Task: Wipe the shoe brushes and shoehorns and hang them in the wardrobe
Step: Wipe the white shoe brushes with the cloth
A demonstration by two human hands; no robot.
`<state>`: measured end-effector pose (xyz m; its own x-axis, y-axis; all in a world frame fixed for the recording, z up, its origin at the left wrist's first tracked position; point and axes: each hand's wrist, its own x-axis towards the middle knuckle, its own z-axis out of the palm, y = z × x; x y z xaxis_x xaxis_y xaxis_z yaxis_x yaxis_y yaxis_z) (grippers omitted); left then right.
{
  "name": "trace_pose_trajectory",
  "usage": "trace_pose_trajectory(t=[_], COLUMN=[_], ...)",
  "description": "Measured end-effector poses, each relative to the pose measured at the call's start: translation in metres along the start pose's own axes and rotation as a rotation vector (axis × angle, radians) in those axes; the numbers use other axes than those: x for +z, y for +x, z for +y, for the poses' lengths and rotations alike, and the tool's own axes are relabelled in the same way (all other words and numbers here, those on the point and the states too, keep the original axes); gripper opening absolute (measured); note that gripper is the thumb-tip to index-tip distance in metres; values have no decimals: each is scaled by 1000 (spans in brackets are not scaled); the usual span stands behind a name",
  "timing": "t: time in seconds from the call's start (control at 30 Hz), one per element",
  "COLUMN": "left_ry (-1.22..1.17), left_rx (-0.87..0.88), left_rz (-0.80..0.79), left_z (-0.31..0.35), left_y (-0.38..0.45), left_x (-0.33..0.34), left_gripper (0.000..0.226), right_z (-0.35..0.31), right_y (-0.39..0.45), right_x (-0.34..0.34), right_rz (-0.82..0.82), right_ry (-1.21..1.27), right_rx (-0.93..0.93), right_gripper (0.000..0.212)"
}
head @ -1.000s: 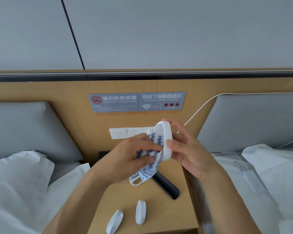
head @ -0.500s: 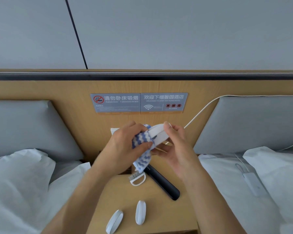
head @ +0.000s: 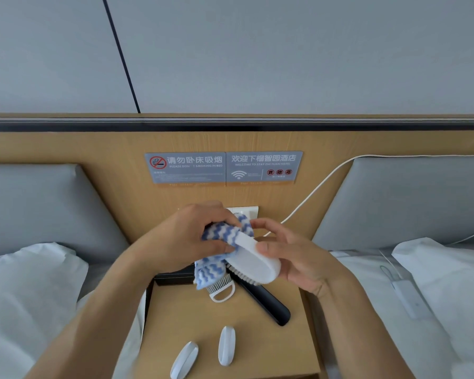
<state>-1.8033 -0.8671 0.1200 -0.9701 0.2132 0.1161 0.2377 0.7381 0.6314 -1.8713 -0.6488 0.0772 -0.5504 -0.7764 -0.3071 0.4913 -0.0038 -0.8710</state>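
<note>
A white shoe brush is gripped by the right hand, thumb on its back, bristles facing down. A blue-and-white striped cloth is pinched against its far end by the left hand. Below the fingers, two white shoehorns and a black shoehorn are laid on the wooden nightstand.

A light wooden nightstand is standing between two beds, against a wooden headboard panel. Above it, the left hand is pinching a blue-and-white zigzag cloth against the far end of a white oval shoe brush, which the right hand is gripping from the right. Below them a long black shoehorn is lying diagonally on the nightstand, with a small white looped brush just left of it. Two white oval shoehorns are lying side by side near the front edge.
</note>
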Motion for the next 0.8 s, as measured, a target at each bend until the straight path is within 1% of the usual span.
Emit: trace_pose_trajectory(t=[0.07,0.13,0.23,0.3,0.33,0.43,0.53,0.6,0.7,0.8], left_ry=[5,32,36,58,76,95,86,79,104,136], left_rx=[-14,-57,-123,-107,-95,-115,-89,-50,40,104], left_rz=[120,272,510,600,628,668,664,626,543,459], left_z=[1,4,15,24,27,31,33,34,31,26], left_y=[2,5,6,5,4,0,-5,-9,-12,-13], left_x=[6,15,34,48,54,65,69,70,69,66], left_gripper=[31,34,35,32,32,34,37,36,23,14], right_z=[4,6,5,2,1,0,0,-1,-5,-5], right_y=[2,4,6,6,6,2,-1,-2,-4,-5], right_x=[2,5,8,12,13,15,17,17,13,10], right_rz=[21,45,106,145,159,200,204,211,217,212], right_ry=[29,84,145,148,139,98,126,144,126,112], right_rx=[-9,-36,-109,-159,-175,-201,-230,-239,-239,-249], right_gripper=[61,59,48,44,46,54,52,53,58,53])
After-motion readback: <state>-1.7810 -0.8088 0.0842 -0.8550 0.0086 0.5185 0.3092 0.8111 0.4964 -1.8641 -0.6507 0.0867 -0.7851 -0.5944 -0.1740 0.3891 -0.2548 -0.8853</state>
